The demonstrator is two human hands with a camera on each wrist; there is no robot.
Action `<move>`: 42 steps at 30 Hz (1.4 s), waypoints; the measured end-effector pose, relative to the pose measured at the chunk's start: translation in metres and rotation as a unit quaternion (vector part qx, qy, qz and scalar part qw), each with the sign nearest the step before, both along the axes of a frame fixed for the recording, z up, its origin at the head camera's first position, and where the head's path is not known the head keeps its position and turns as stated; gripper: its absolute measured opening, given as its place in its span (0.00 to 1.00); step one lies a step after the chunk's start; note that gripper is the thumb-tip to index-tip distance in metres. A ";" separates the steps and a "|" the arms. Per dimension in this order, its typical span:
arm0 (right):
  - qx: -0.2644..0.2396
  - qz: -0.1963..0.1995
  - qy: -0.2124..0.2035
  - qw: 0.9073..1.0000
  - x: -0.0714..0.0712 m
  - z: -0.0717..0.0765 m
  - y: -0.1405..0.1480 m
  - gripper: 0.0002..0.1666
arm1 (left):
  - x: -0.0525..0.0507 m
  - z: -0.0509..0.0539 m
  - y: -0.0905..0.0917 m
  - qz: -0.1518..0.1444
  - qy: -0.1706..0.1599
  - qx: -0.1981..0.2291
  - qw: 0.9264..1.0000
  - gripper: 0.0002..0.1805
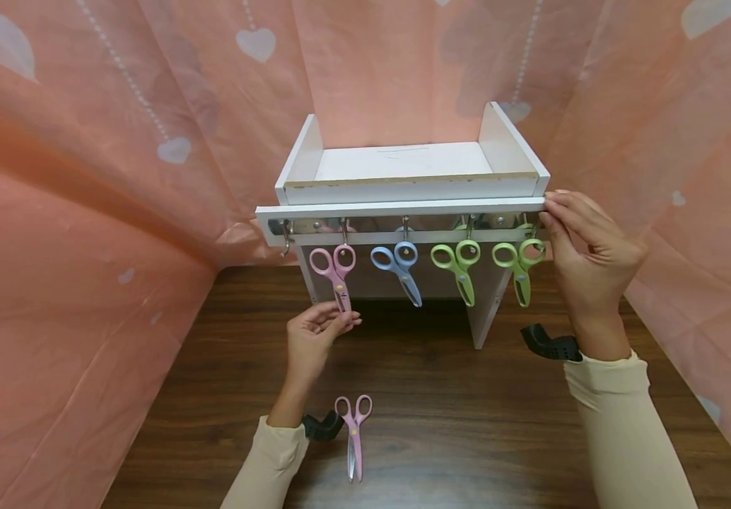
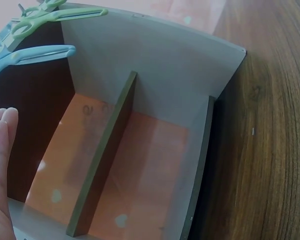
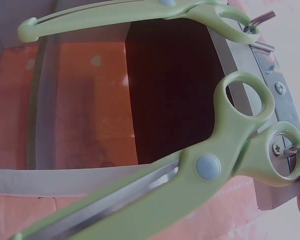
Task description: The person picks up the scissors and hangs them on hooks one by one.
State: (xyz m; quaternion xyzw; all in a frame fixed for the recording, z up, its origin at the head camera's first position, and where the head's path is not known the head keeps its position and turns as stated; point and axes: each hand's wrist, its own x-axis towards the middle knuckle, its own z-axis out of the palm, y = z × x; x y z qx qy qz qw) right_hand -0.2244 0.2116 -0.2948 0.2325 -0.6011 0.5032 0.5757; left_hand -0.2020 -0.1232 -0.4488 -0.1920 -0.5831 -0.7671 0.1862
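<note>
Pink scissors hang by one handle loop from a metal hook on a white rail. My left hand pinches them near the blade tips. At the rail's right end, my right hand grips the board between thumb and fingers. Blue scissors and two green pairs, one left and one right, hang from hooks further along. The outermost green scissors fill much of the right wrist view. Only part of my left hand shows in the left wrist view; the pink scissors are out of sight there.
Another pair of pink scissors lies on the dark wooden surface, near my left forearm. The leftmost hook holds nothing. Behind the rail stands a white shelf unit, with a divider below. Pink curtains surround it.
</note>
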 end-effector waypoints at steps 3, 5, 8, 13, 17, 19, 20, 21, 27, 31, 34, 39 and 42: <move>0.001 -0.002 -0.001 1.000 0.000 0.000 -0.001 0.12 | 0.000 -0.001 0.000 -0.002 -0.006 0.004 1.000 0.11; -0.001 -0.001 -0.001 1.000 0.001 0.001 -0.001 0.11 | 0.000 -0.002 0.001 -0.004 -0.009 0.006 1.000 0.11; -0.004 -0.001 -0.002 1.000 0.001 0.001 -0.002 0.11 | -0.001 -0.003 0.001 -0.008 -0.011 0.008 1.000 0.12; -0.005 -0.004 0.000 1.000 0.003 0.002 -0.004 0.11 | 0.000 -0.005 0.002 -0.010 -0.012 0.007 1.000 0.11; -0.007 -0.003 -0.002 1.000 0.004 0.003 -0.004 0.10 | 0.000 -0.006 0.003 -0.013 -0.013 0.005 1.000 0.11; -0.008 -0.002 -0.004 1.000 0.004 0.003 -0.004 0.10 | 0.000 -0.006 0.003 -0.015 -0.013 0.004 1.000 0.12; -0.009 -0.002 -0.005 1.000 0.004 0.003 -0.004 0.10 | 0.000 -0.006 0.003 -0.016 -0.014 0.003 1.000 0.12; -0.009 -0.001 -0.006 1.000 0.004 0.003 -0.004 0.10 | 0.000 -0.006 0.003 -0.017 -0.015 0.001 1.000 0.12; -0.013 0.000 -0.004 1.000 0.004 0.004 -0.004 0.10 | -0.001 -0.006 0.002 -0.028 -0.017 -0.016 0.999 0.12; -0.012 -0.002 -0.004 1.000 0.004 0.004 -0.005 0.10 | -0.001 -0.007 0.002 -0.035 -0.015 -0.030 0.999 0.12; -0.011 -0.003 -0.006 1.000 0.005 0.004 -0.005 0.10 | -0.001 -0.008 0.001 -0.036 -0.015 -0.036 0.999 0.11; -0.012 -0.001 -0.007 1.000 0.004 0.004 -0.006 0.11 | 0.000 -0.009 0.001 -0.035 -0.016 -0.036 0.999 0.11; -0.011 0.000 -0.009 1.000 0.004 0.003 -0.006 0.11 | 0.000 -0.009 0.001 -0.034 -0.020 -0.034 0.999 0.12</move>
